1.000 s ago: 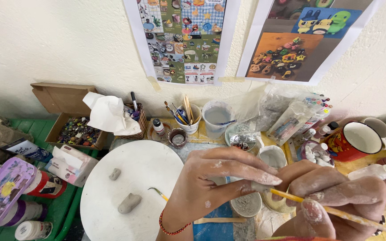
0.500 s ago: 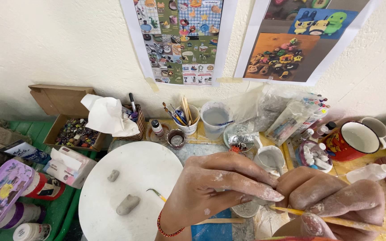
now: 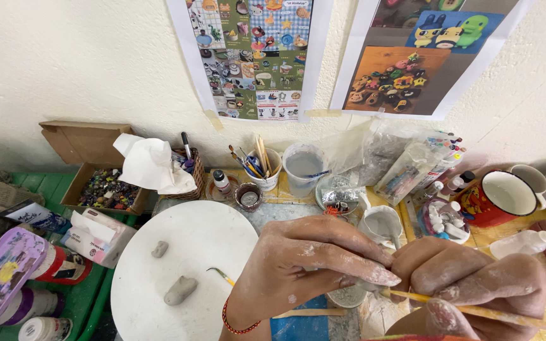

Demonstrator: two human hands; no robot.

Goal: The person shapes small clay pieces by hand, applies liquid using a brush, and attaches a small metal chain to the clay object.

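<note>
Left hand: (image 3: 298, 268) clay-smeared, fingers pressed together and curled down over something small at the tips; what is under them, hidden
Right hand: (image 3: 475, 284) fingers pinching a thin wooden stick (image 3: 475, 311), just right of the left hand, fingertips of both touching
Stick axis: lying nearly level, running left to right, left end under the left fingertips, right end off toward the frame's lower right edge
Nearer hand: right one holding the stick; left one only meeting its tip
Landmark: round white board (image 3: 203, 252), left of both hands, left wrist over its right rim
Clay lumps: (image 3: 180, 290) two grey ones on the white board, one larger near its lower middle, one smaller above it, well apart from the hands
Small brush: (image 3: 221, 274) one, on the white board, between the lumps and the left hand, tip curving left
Flat wooden stick: (image 3: 301, 312) one, just right of the white board, under the left wrist
Red mug: (image 3: 497, 199) one, far right of the white board, above the right hand
Water cup: (image 3: 303, 167) one, above the white board, cloudy water inside
Brush pot: (image 3: 263, 167) one, above the white board, left of the water cup
Tissue box: (image 3: 99, 233) one, left of the white board
</note>
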